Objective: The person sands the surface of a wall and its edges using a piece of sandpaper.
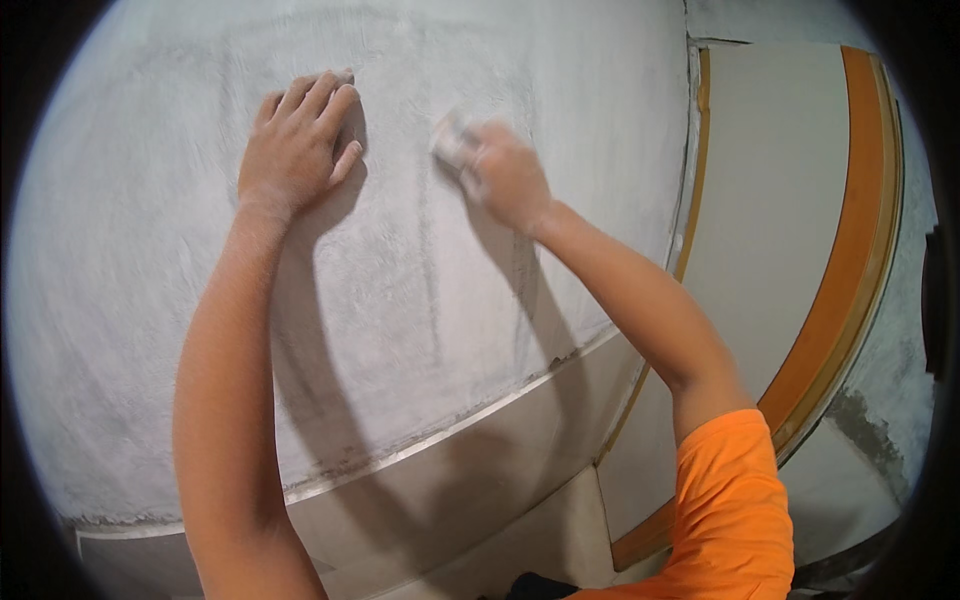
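Note:
A rough, whitish-grey plastered wall (375,262) fills most of the view before me. My left hand (300,142) rests against it at the upper left, palm down and fingers slightly bent; nothing shows in it. Further right, my right hand (506,176) is blurred by motion and closed around a pale, blurred block-like object (452,141), which is against the wall. What kind of block it is, I cannot tell. Both hands look dusted with white. Faint darker streaks run down the plaster below and between them.
Below the plaster runs a pale ledge over beige wall tiles (465,472). At the right stands a light door panel (772,172) with an orange-brown wooden edge (862,150). A dark object (934,300) is at the far right rim.

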Available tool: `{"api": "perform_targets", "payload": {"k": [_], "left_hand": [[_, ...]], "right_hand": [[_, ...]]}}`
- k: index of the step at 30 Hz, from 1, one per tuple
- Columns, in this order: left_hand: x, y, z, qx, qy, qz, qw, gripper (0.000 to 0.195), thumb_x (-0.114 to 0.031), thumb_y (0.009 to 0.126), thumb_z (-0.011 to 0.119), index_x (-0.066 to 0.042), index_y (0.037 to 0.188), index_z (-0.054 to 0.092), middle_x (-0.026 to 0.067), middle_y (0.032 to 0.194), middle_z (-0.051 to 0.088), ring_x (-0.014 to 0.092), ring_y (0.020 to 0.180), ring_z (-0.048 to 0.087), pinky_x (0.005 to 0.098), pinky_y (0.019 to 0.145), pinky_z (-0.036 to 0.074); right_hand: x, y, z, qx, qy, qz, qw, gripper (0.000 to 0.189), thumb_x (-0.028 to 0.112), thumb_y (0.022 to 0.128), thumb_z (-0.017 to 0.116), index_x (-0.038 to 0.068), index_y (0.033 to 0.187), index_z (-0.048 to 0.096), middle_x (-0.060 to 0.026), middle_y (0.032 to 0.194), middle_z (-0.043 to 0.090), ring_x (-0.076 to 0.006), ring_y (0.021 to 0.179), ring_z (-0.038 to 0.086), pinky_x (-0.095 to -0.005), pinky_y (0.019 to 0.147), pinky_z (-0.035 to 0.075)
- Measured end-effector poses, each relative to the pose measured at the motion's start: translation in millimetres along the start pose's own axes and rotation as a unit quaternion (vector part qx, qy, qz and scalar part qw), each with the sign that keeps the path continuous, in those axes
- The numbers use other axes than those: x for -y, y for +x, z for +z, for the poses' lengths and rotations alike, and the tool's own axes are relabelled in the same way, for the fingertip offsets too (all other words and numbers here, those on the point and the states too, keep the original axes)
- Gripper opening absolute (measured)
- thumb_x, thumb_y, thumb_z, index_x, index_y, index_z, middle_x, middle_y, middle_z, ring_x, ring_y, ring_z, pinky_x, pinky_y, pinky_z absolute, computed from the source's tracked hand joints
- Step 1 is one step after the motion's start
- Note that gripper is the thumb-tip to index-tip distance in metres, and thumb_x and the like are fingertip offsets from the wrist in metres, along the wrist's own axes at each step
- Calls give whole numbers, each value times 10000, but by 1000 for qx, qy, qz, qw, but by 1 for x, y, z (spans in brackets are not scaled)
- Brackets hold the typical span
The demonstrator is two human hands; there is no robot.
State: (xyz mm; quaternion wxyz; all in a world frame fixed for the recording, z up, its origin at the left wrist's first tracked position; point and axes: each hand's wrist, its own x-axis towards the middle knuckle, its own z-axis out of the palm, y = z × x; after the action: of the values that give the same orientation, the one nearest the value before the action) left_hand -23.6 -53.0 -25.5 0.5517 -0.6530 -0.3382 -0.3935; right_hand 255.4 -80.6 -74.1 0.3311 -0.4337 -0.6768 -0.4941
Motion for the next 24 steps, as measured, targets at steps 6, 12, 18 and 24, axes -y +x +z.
{"api": "perform_targets", "payload": {"k": [6,12,18,24], "left_hand": [[-7,2,2,-14,-14,-6,1000,515,-355,901,719,-220,1350,505,-33,1462,521,189,1380,474,411,1180,413],[-1,0,-5,16,9,-10,1000,523,-416,937,686,-239,1393,502,-24,1465,541,166,1392,479,394,1198,412],[-5,1,-4,7,-1,-6,1000,509,-411,935,690,-224,1374,511,-23,1448,548,169,1380,485,393,1185,419],[-1,0,-2,7,7,-5,1000,507,-416,935,694,-227,1368,512,-23,1447,545,169,1373,487,397,1182,419]], "right_hand": [[-27,13,-7,-102,-12,115,988,426,64,914,663,248,1292,736,-43,1072,645,-258,1005,617,-404,916,567],[15,-3,-8,26,76,-37,996,386,63,920,626,223,1250,748,-71,1169,665,-296,1092,624,-430,960,553],[-22,15,-8,-68,29,183,980,405,80,907,649,219,1277,737,-87,1170,683,-290,1119,634,-422,955,555],[6,-1,-5,35,-1,-37,999,404,77,942,615,228,1300,725,-75,1167,671,-270,1142,624,-413,977,554]]}}
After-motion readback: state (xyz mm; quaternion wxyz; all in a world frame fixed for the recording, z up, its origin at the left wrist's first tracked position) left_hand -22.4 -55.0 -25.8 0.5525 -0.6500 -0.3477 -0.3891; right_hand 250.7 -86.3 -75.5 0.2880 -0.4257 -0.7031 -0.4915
